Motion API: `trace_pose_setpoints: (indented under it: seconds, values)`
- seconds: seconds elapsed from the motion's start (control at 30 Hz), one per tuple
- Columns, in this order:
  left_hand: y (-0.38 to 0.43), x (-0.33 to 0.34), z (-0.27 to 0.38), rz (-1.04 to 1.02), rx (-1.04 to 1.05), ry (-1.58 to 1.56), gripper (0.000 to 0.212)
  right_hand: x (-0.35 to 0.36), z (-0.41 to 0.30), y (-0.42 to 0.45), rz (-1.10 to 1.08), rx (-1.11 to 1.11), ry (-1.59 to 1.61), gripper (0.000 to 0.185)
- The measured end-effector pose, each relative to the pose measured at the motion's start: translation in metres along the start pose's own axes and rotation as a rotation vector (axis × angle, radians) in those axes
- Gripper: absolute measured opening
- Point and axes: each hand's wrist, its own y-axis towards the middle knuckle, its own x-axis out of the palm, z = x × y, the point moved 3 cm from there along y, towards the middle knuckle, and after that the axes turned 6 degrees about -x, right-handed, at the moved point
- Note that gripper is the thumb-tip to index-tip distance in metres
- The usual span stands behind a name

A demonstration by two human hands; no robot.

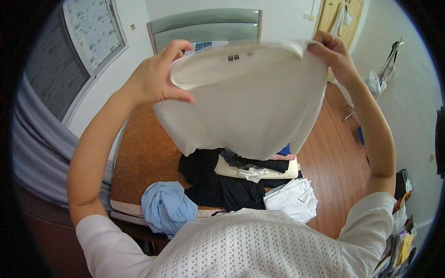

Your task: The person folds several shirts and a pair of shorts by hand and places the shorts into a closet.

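Note:
A white garment [240,107] hangs stretched out in the air before me, with dark printed marks inside its upper edge. My left hand [156,76] has hold of its upper left edge, thumb in front and fingers behind. At the upper right corner, my right hand [330,52] pinches the cloth between thumb and fingers. The garment's lower edge hangs above a heap of black clothes [240,191] on the bed and hides part of it. Slight blur on the cloth makes the garment's kind hard to tell.
The bed, topped by a brown woven mat [142,156], has a green headboard [208,26]. A light blue cloth [168,206] and folded white clothes [292,199] lie at its near edge. A grey curtain [45,146] hangs left; a coat stand [389,66] stands right on the wooden floor [333,156].

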Motion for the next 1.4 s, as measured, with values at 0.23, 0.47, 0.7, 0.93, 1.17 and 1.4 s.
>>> trace_pose_setpoints:
  seconds: [0.23, 0.47, 0.7, 0.93, 1.17, 1.4]
  values:
    - [-0.018, -0.004, -0.035, 0.362, -0.03, 0.287, 0.025, 0.005, 0.001, 0.009, 0.1, 0.036, 0.234, 0.025]
    - [-0.022, 0.012, -0.08, 0.315, -0.281, 0.35, 0.011, 0.002, -0.018, 0.01, -0.001, -0.011, -0.188, 0.025]
    - [-0.019, 0.014, -0.111, 0.155, -0.482, 0.329, 0.011, 0.026, -0.024, -0.012, -0.29, 0.011, -0.587, 0.023]
    - [-0.006, -0.026, -0.101, 0.347, -0.371, 0.57, 0.016, 0.02, -0.009, -0.02, -0.248, 0.218, -0.67, 0.026]
    - [-0.026, 0.005, -0.13, 0.081, -0.505, 0.509, 0.017, 0.038, 0.039, -0.038, -0.161, -0.004, -0.646, 0.013]
    - [-0.021, -0.034, -0.131, 0.452, -0.702, -0.055, 0.018, 0.035, 0.024, -0.022, 0.123, 0.138, -0.231, 0.014]
